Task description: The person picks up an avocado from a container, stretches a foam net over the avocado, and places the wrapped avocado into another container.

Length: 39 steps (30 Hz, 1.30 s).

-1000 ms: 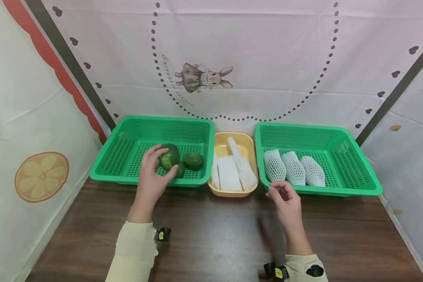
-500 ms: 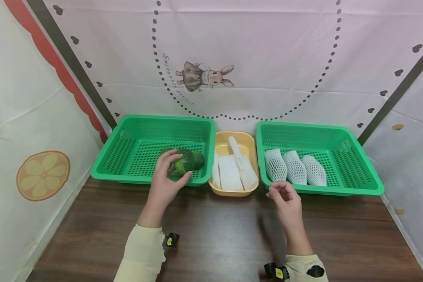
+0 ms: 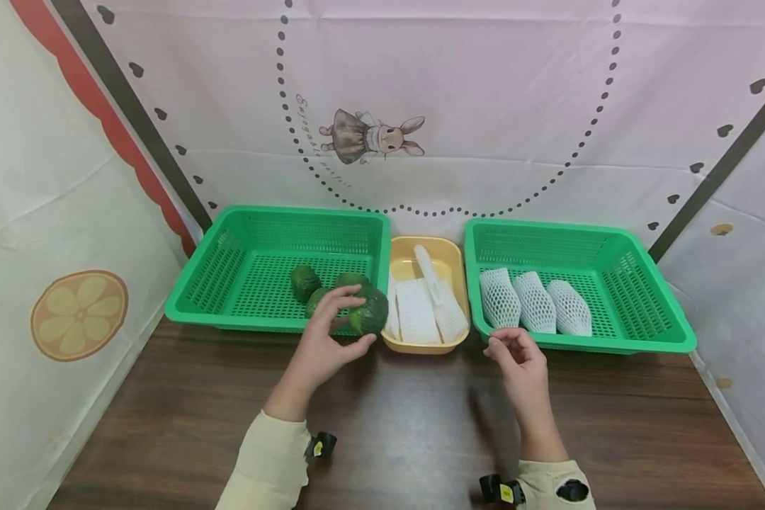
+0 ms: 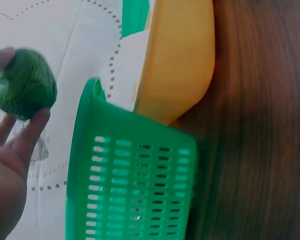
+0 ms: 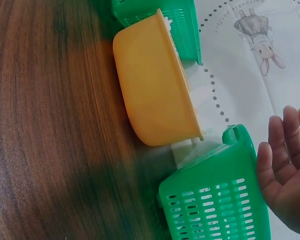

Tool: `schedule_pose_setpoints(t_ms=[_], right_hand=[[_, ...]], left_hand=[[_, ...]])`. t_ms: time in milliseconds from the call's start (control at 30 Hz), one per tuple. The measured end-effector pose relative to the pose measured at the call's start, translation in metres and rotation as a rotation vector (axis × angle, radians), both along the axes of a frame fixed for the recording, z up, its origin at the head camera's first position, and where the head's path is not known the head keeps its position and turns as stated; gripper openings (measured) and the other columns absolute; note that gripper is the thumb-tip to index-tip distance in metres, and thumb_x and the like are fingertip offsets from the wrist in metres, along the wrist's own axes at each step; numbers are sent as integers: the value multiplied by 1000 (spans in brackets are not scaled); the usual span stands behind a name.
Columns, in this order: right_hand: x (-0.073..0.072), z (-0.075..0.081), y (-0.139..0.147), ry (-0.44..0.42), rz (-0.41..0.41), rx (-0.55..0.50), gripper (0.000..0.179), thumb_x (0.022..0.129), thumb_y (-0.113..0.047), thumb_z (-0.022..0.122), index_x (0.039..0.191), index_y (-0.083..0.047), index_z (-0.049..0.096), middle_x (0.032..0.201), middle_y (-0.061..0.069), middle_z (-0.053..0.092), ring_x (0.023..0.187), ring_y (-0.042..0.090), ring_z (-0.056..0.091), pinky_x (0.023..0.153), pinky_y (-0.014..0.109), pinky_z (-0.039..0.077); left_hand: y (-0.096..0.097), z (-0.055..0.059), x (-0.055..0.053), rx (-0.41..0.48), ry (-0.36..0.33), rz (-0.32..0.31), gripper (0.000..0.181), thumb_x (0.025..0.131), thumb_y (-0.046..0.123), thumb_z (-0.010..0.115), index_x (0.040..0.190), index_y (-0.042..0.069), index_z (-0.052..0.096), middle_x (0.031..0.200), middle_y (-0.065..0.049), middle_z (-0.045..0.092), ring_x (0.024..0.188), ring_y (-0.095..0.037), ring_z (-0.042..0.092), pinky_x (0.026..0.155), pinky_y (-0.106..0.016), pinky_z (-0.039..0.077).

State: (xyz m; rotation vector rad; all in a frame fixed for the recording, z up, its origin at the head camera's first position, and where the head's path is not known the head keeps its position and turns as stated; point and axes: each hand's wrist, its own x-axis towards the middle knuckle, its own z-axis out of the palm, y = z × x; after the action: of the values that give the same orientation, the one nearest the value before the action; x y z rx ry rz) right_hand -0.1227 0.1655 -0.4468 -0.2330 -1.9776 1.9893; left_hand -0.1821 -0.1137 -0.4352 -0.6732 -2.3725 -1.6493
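A dark green avocado [image 3: 370,312] is between the thumb and fingers of my left hand [image 3: 324,352], above the right front corner of the left green basket [image 3: 217,322]. The left wrist view shows the same avocado [image 4: 26,86] held at the fingertips, higher than the basket rim. Inside that basket lie another avocado [image 3: 304,283] and two more, partly hidden by the hand. My right hand [image 3: 524,363] has loosely bent fingers and holds nothing. It is at the front rim of the right green basket [image 3: 637,345], near a white net-wrapped piece [image 3: 500,297].
Between the baskets stands a yellow tray [image 3: 428,348] with several white foam net sleeves [image 3: 416,312]. Two more net-wrapped pieces lie in the right basket. The brown wooden table [image 3: 414,425] meets a patterned white cloth [image 3: 497,106] behind the baskets.
My left hand has carried the avocado from the left basket's interior rightward toward the yellow tray, uncovering the avocados below. The right hand has stayed in place.
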Motion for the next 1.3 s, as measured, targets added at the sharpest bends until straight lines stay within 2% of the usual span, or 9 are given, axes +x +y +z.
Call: schedule_pose_setpoints(t_ms=[267,467,667,800,1033,1133,1300], right_hand=[[1,1,1,-10,0,26,13,90,-3,57,96,9,55,73,2,56,71,13,58,71,23,50],[1,3,1,-12,-3,14,13,90,-2,57,96,9,55,73,2,55,71,12,58,72,23,50],[2,3,1,-12,-2,6,13,90,-2,57,96,10,55,73,1,55,71,12,58,72,22,50],[2,3,1,-5,-6,2,12,90,0,57,96,10,55,72,1,55,70,12,58,71,21,50],[2,4,1,-14,-7,5,13,90,-1,57,97,9,55,73,1,55,70,11,58,70,21,50],[2,4,1,-16,-4,5,13,90,-2,57,97,9,55,72,1,56,70,11,57,69,22,50],[3,4,1,-23,1,2,13,91,-3,57,97,9,55,71,1,56,70,12,57,68,22,49]], left_hand=[[10,-6,5,-16,-33,-206,45,74,2,76,112,13,55,137,-5,38,123,-23,40,94,-47,41],[11,-7,5,-41,-56,-265,54,73,1,77,118,13,50,137,-6,34,125,-24,37,96,-47,40],[13,-8,6,-100,-49,-344,62,74,-1,75,128,12,48,141,-10,32,127,-26,35,96,-48,39],[14,-8,7,-192,-49,-395,64,72,-2,72,128,16,47,141,-6,32,126,-24,34,96,-44,38],[21,-13,10,-384,-90,-482,63,70,-8,67,124,19,48,141,1,29,124,-19,35,90,-33,41],[25,-15,12,-466,-60,-494,62,70,-12,65,121,20,50,140,2,33,126,-18,33,91,-32,41],[30,-19,15,-604,-27,-478,60,72,-13,63,121,21,53,139,2,38,127,-18,35,94,-35,40]])
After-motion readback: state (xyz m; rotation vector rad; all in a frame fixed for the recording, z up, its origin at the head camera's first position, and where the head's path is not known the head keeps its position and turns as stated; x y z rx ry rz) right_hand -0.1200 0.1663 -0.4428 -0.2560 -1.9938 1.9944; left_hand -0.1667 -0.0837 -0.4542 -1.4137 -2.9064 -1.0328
